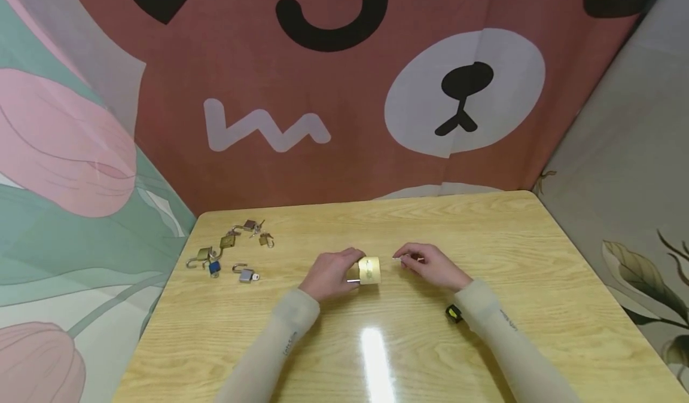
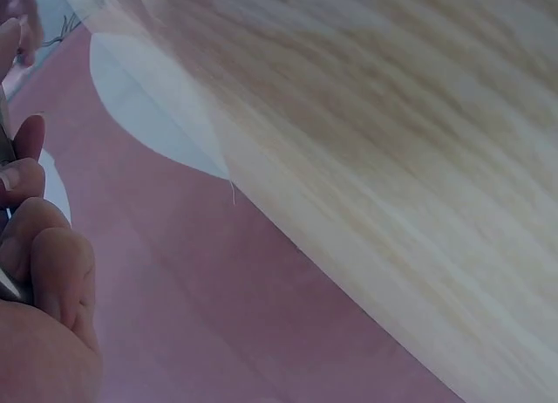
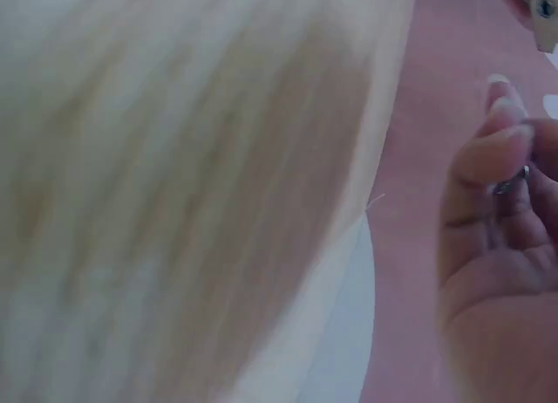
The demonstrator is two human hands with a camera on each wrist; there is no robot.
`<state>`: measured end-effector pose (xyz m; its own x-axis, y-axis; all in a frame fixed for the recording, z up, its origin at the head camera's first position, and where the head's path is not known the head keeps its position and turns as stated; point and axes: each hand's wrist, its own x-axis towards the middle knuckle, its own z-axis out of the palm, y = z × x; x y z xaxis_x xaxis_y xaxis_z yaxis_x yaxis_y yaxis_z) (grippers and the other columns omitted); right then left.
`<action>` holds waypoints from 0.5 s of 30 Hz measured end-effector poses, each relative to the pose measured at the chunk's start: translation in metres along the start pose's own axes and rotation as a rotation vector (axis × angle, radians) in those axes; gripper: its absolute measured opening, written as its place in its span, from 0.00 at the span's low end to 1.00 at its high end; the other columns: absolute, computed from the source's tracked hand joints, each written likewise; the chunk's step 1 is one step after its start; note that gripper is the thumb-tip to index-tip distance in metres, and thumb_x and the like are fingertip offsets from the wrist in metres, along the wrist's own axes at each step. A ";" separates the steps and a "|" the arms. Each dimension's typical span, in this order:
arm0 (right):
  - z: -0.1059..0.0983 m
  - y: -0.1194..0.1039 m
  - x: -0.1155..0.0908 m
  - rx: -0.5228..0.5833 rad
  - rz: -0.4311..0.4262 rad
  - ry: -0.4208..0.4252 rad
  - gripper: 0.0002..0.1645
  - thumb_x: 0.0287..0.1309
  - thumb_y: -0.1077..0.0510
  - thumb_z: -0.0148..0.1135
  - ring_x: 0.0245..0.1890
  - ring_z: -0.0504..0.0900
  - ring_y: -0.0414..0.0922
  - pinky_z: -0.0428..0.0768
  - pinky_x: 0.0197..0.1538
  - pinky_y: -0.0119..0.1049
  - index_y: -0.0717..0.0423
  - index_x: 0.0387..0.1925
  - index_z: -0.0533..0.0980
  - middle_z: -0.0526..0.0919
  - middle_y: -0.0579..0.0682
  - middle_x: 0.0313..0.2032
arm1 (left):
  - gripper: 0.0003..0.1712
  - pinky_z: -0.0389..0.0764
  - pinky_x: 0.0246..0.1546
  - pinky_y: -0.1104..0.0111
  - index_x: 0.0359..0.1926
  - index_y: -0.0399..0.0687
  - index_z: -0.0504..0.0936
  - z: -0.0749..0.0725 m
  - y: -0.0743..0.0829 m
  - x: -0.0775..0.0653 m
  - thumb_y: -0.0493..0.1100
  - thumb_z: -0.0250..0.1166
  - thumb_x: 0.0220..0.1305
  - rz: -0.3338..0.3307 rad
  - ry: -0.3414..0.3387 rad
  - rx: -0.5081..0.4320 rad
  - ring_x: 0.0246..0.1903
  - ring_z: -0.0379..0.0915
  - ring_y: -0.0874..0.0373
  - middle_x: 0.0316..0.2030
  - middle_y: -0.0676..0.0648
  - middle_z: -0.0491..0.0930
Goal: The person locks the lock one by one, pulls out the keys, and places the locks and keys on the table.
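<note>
Near the middle of the table, my left hand (image 1: 332, 273) grips a large brass padlock (image 1: 369, 270) by its shackle, the body pointing right. A short gap to the right, my right hand (image 1: 430, 264) pinches a small silvery key (image 1: 397, 258) between thumb and fingers. Its tip faces the padlock's keyhole end without touching it. In the left wrist view, curled fingers (image 2: 61, 263) wrap the metal shackle at the left edge. The right wrist view shows the padlock's end (image 3: 545, 23) at the top corner, and a bit of metal inside the right hand (image 3: 497, 255); most of the key is hidden.
Several smaller padlocks with open shackles lie at the table's left, among them a silver one (image 1: 246, 275), a blue one (image 1: 214, 268) and a brass one (image 1: 228, 241). A small black and yellow object (image 1: 453, 314) lies beside the right sleeve. Printed cloth (image 1: 350, 176) hangs behind the table.
</note>
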<state>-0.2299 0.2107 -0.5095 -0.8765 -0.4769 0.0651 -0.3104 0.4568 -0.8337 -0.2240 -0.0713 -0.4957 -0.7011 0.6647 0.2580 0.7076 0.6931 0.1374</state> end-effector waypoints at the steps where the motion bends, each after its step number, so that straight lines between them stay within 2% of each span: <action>1: 0.001 0.001 0.000 -0.040 -0.005 -0.002 0.11 0.70 0.59 0.55 0.29 0.79 0.47 0.79 0.29 0.32 0.57 0.46 0.81 0.85 0.58 0.34 | 0.31 0.85 0.32 0.67 0.54 0.51 0.79 0.001 0.000 0.001 0.52 0.75 0.48 0.000 -0.003 0.001 0.31 0.79 0.66 0.46 0.56 0.85; 5: 0.007 0.004 -0.001 -0.183 -0.027 -0.023 0.06 0.66 0.60 0.59 0.33 0.81 0.39 0.83 0.37 0.36 0.52 0.41 0.81 0.87 0.48 0.34 | 0.31 0.86 0.32 0.68 0.54 0.52 0.79 0.005 0.000 0.000 0.52 0.75 0.48 -0.015 -0.011 0.014 0.31 0.79 0.66 0.47 0.56 0.84; 9: 0.010 0.003 -0.001 -0.269 -0.045 -0.021 0.03 0.62 0.60 0.64 0.33 0.80 0.34 0.85 0.38 0.36 0.48 0.35 0.82 0.85 0.43 0.33 | 0.31 0.85 0.32 0.68 0.54 0.52 0.79 0.008 -0.001 0.000 0.51 0.76 0.47 -0.016 -0.006 0.010 0.32 0.79 0.66 0.47 0.57 0.84; 15: 0.015 -0.003 0.000 -0.334 -0.094 0.012 0.05 0.54 0.62 0.70 0.31 0.78 0.36 0.84 0.36 0.37 0.48 0.29 0.84 0.81 0.43 0.30 | 0.32 0.85 0.31 0.69 0.55 0.52 0.79 0.007 -0.003 -0.004 0.51 0.76 0.47 -0.010 0.002 -0.004 0.32 0.79 0.67 0.48 0.56 0.85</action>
<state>-0.2229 0.1980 -0.5153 -0.8420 -0.5207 0.1414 -0.4917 0.6325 -0.5985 -0.2236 -0.0742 -0.5041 -0.7081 0.6569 0.2589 0.7007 0.6988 0.1435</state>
